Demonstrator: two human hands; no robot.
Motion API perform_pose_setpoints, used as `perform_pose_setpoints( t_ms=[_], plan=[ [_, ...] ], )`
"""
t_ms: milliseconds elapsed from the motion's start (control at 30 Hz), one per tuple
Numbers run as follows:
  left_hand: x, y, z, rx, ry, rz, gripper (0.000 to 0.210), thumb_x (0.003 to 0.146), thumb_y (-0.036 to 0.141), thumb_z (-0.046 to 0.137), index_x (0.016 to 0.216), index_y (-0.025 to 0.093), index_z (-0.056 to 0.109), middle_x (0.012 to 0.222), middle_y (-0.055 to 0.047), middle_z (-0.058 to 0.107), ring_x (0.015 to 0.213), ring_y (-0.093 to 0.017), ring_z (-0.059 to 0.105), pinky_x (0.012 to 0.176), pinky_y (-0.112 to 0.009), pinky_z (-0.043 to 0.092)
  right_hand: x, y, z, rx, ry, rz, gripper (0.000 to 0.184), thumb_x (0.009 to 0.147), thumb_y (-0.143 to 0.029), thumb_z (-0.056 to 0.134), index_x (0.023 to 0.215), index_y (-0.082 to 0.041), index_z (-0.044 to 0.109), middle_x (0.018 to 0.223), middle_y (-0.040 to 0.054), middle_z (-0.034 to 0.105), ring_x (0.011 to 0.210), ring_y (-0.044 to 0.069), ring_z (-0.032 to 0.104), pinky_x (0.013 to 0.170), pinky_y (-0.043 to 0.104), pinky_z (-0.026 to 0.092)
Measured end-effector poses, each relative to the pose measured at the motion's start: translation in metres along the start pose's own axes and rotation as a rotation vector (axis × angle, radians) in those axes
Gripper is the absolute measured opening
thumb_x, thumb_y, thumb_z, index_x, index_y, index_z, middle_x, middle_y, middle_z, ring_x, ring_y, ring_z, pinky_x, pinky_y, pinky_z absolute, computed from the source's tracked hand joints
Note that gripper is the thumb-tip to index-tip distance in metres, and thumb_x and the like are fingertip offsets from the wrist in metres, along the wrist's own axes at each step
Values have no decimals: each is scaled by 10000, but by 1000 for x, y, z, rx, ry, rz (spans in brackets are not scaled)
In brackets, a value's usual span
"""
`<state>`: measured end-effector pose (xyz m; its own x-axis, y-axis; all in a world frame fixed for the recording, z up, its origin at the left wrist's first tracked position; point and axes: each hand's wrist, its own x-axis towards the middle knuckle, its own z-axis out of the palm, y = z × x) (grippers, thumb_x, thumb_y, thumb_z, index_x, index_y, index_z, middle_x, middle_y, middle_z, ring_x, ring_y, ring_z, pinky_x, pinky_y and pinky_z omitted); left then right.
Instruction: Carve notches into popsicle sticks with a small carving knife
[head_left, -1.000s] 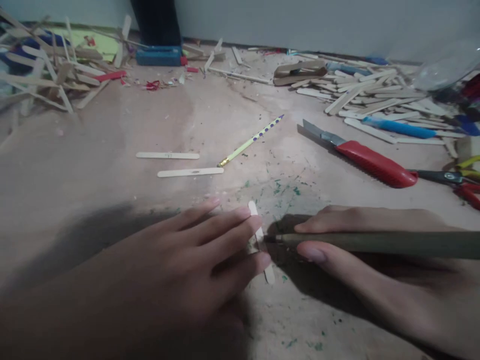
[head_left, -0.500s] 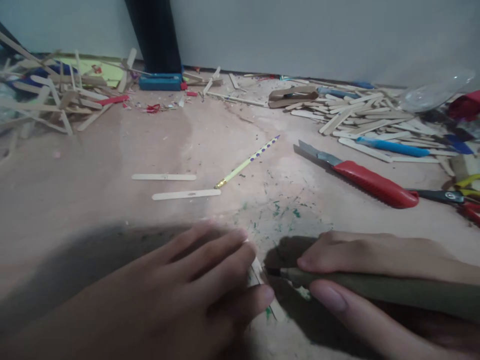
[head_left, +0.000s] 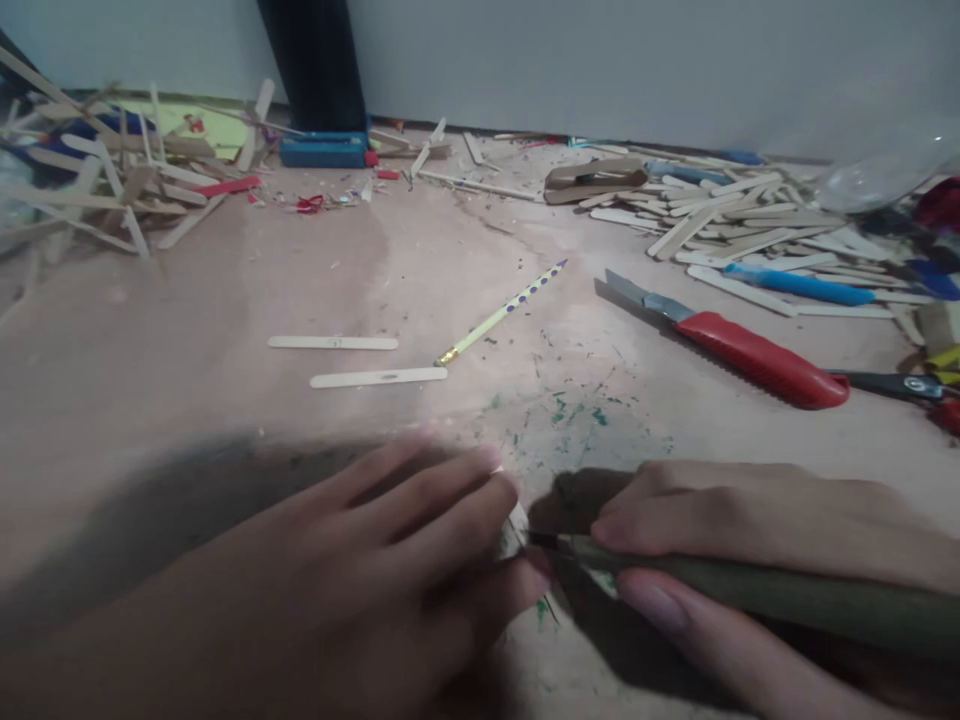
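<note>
Under the bent fingers of my left hand (head_left: pixel 397 570), a pale craft stick (head_left: pixel 519 518) is pinned to the table, mostly covered. My right hand (head_left: pixel 712 510) grips a carving tool by its thick dull-green handle (head_left: pixel 757 592). Its narrow dark tip (head_left: pixel 546 540) meets the stick's right edge, close to my left thumb. Beyond my hands lie two craft sticks, an upper stick (head_left: pixel 307 343) and a lower stick (head_left: pixel 341 381), each with a small mark in the middle. A yellow pencil (head_left: pixel 487 327) with purple dots slants beside them. Green shavings (head_left: pixel 570 410) are scattered ahead of the tool.
A red-handled utility knife (head_left: pixel 765 360) lies at the right with its blade out, touching or near scissors (head_left: pixel 892 384). Behind it spreads a heap of craft sticks (head_left: pixel 739 222) with a blue pen-like tube (head_left: pixel 802 285). Another tangled stick pile (head_left: pixel 97 190) stands back left, near a dark post (head_left: pixel 311 70).
The camera view has shifted slightly, so the table items sit a little higher and further right. The tool's tip is slightly further in against the stick; both hands keep their grip.
</note>
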<state>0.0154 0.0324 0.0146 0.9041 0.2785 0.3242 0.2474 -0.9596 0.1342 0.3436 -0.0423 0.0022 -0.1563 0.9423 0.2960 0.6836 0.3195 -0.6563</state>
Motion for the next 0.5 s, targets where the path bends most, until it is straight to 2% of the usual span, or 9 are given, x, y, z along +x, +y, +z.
perform_pose_setpoints(
  t_ms=[133, 233, 333, 400, 500],
  plan=[
    [-1, 0, -3, 2, -12, 12, 424, 1432, 431, 443, 1627, 277, 786, 1687, -37, 812, 1670, -242, 658, 1592, -383, 286, -3, -2, -3, -9, -12, -18, 302, 1063, -676, 1002, 1085, -376, 980, 846, 69, 856, 895, 367, 939, 639, 401, 777],
    [1, 1, -6, 22, -28, 9, 428, 1430, 462, 442, 1640, 275, 765, 1666, -43, 822, 1650, -261, 665, 1508, -439, 407, -2, -5, -7, -18, -18, -30, 268, 1067, -641, 1005, 1119, -380, 984, 843, 64, 858, 879, 366, 940, 633, 401, 772],
    [5, 7, -7, 42, -21, -8, 362, 1431, 371, 441, 1580, 274, 756, 1503, -9, 867, 1438, -251, 743, 1272, -463, 556, 4, -13, -9, -18, -24, -36, 200, 1087, -564, 996, 1155, -376, 979, 853, 57, 871, 817, 348, 930, 604, 392, 752],
    [7, 10, -10, 47, 11, -27, 356, 1428, 255, 398, 1512, 256, 744, 1346, 11, 882, 1271, -229, 769, 1120, -446, 593, 10, -20, -7, 46, -30, -55, 82, 1178, -443, 892, 1149, -384, 942, 880, 37, 891, 744, 292, 903, 575, 349, 714],
    [5, 9, -15, 42, 39, -84, 341, 1387, 172, 413, 1422, 242, 745, 1256, 7, 894, 1107, -219, 791, 948, -435, 611, 14, -30, -1, 241, -36, -85, 227, 1255, -222, 708, 1137, -388, 809, 889, -27, 885, 652, 188, 836, 536, 253, 639]
  ],
)
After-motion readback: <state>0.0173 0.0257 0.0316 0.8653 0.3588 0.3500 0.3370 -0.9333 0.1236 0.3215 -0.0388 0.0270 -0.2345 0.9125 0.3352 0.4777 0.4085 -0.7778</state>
